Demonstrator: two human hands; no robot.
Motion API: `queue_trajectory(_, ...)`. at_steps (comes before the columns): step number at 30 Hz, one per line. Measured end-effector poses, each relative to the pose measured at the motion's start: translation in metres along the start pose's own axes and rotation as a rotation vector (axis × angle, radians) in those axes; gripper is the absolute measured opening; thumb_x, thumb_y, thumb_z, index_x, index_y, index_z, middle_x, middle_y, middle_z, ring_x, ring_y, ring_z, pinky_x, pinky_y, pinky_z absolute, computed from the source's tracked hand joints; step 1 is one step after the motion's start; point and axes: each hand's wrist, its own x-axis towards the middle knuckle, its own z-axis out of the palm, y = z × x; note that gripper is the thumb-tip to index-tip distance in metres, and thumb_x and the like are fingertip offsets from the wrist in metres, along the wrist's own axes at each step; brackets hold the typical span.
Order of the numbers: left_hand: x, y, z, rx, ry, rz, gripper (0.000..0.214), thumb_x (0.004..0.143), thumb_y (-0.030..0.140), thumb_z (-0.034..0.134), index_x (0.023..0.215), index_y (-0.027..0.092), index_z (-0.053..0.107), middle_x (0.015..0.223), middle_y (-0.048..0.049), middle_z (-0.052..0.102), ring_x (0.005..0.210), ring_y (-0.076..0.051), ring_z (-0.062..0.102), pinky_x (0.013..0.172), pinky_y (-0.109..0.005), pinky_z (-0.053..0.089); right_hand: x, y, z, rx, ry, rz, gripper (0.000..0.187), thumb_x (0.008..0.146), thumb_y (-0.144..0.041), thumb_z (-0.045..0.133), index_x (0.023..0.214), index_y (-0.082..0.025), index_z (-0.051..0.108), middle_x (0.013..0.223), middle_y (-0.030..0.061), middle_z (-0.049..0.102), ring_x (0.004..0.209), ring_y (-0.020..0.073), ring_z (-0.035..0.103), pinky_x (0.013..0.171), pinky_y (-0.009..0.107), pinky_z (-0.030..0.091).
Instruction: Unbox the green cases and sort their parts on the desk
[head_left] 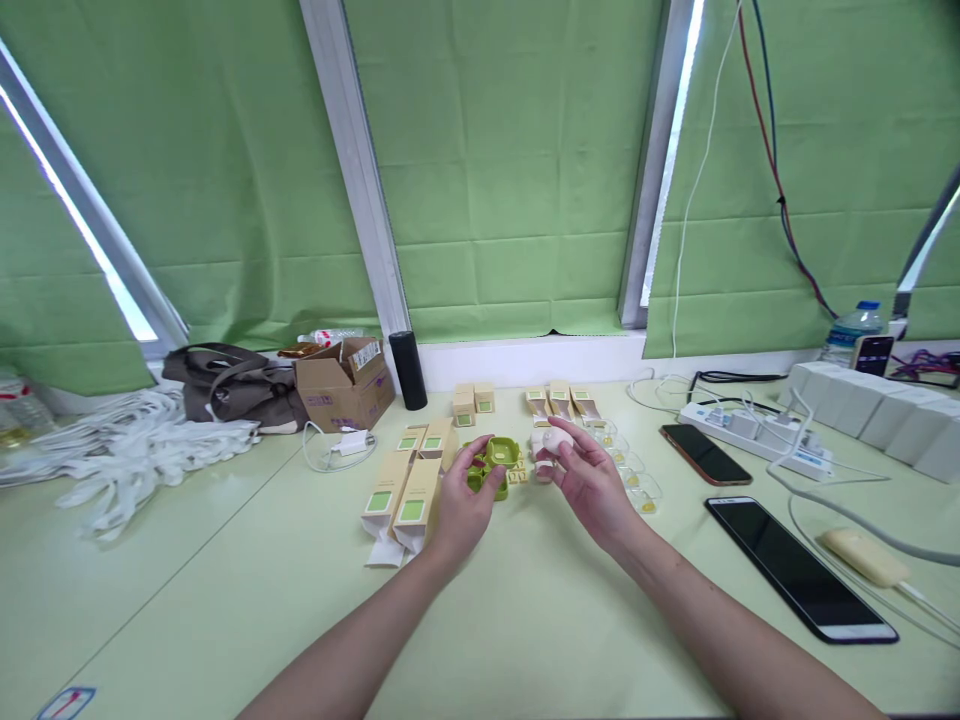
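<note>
My left hand (466, 500) curves around a small green plastic case (477, 482), thumb on the near side and fingers on the far side. Part of the case is hidden behind the hand. Beside it are more square green cases with hollow insides, one of them a green case (502, 452) at the back. Between the fingertips of my right hand (589, 475) is a small white rounded piece (556, 438). Other white and pinkish pieces (541, 470) sit just under that hand. Small yellow pieces (517, 474) lie between the two hands.
Beige boxes with green squares (401, 490) stand left of my hands, with more small boxes (559, 400) behind. Clear packs with yellow bits (637, 480) lie right. Two phones (799, 565), a power strip (757, 435) and cables are further right; a cardboard box (345, 385) stands back left.
</note>
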Motion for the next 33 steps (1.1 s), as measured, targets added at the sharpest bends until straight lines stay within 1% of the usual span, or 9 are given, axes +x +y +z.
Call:
queue_trajectory(3,0.002,-0.003,-0.001,0.041,0.021,0.02,0.055,0.091,0.052,0.072,0.135,0.021,0.064,0.125,-0.0123,0.07,0.108,-0.023,0.067,0.09,-0.035,0.06,-0.001,0.001,0.002,-0.153,0.009,-0.079,0.059,0.08,-0.039,0.087,0.134,-0.031,0.066,0.109,0.0047,0.069,0.096,0.022,0.067,0.084,0.041,0.062)
queue_trajectory(6,0.003,-0.003,-0.001,0.057,0.024,0.034,0.054,0.091,0.052,0.072,0.135,0.021,0.064,0.125,-0.0123,0.071,0.107,-0.023,0.068,0.09,-0.035,0.06,0.0,0.004,0.0,-0.301,0.015,-0.225,0.066,0.074,-0.031,0.089,0.135,-0.031,0.061,0.11,0.0047,0.064,0.099,0.022,0.066,0.081,0.037,0.062)
queue_trajectory(11,0.002,-0.001,-0.002,0.074,0.031,0.027,0.053,0.091,0.049,0.072,0.136,0.021,0.064,0.124,-0.0118,0.071,0.106,-0.022,0.066,0.088,-0.034,0.059,0.001,0.001,-0.005,-0.485,0.045,-0.352,0.05,0.078,-0.022,0.08,0.124,-0.027,0.061,0.107,0.005,0.065,0.093,0.0209,0.065,0.077,0.035,0.059)
queue_trajectory(15,0.003,-0.003,-0.004,0.08,0.03,0.027,0.053,0.092,0.049,0.072,0.137,0.022,0.063,0.124,-0.0116,0.07,0.107,-0.022,0.065,0.09,-0.034,0.058,0.008,-0.021,-0.013,-0.67,0.057,-0.449,0.028,0.084,-0.022,0.073,0.111,-0.025,0.066,0.113,0.0071,0.067,0.106,0.0249,0.065,0.091,0.043,0.058)
queue_trajectory(17,0.003,-0.004,-0.004,0.074,0.03,0.029,0.053,0.092,0.049,0.071,0.138,0.022,0.063,0.123,-0.0113,0.07,0.108,-0.022,0.065,0.09,-0.033,0.058,0.012,-0.034,-0.021,-0.821,0.018,-0.518,0.026,0.087,-0.02,0.068,0.112,-0.026,0.066,0.116,0.0081,0.066,0.111,0.027,0.065,0.095,0.046,0.057)
queue_trajectory(19,0.003,-0.004,-0.005,0.064,0.031,0.031,0.053,0.093,0.049,0.071,0.138,0.023,0.063,0.122,-0.011,0.069,0.108,-0.022,0.065,0.089,-0.033,0.059,0.013,-0.043,-0.03,-1.023,-0.071,-0.57,0.03,0.086,-0.015,0.064,0.115,-0.026,0.067,0.118,0.0089,0.068,0.11,0.0282,0.066,0.093,0.047,0.057)
queue_trajectory(23,0.002,0.001,-0.003,0.075,0.048,0.038,0.051,0.092,0.047,0.072,0.135,0.022,0.065,0.119,-0.0106,0.07,0.105,-0.022,0.066,0.087,-0.033,0.059,0.007,-0.037,-0.049,-1.343,-0.258,-0.597,0.044,0.082,-0.001,0.056,0.118,-0.024,0.066,0.117,0.0097,0.071,0.108,0.0296,0.066,0.091,0.047,0.054)
queue_trajectory(28,0.0,0.006,-0.001,0.078,0.051,0.036,0.05,0.091,0.047,0.072,0.133,0.021,0.065,0.119,-0.0107,0.07,0.1,-0.021,0.068,0.084,-0.032,0.059,0.002,-0.015,-0.064,-1.54,-0.36,-0.585,0.035,0.077,0.008,0.05,0.094,-0.02,0.064,0.091,0.0069,0.07,0.089,0.0256,0.062,0.081,0.038,0.046)
queue_trajectory(33,0.0,0.006,-0.001,0.087,0.049,0.032,0.051,0.091,0.048,0.072,0.133,0.021,0.065,0.117,-0.0104,0.07,0.104,-0.022,0.066,0.088,-0.034,0.059,0.001,-0.009,-0.065,-1.662,-0.375,-0.612,0.035,0.072,0.012,0.048,0.084,-0.019,0.06,0.081,0.005,0.065,0.081,0.0228,0.056,0.075,0.034,0.039)
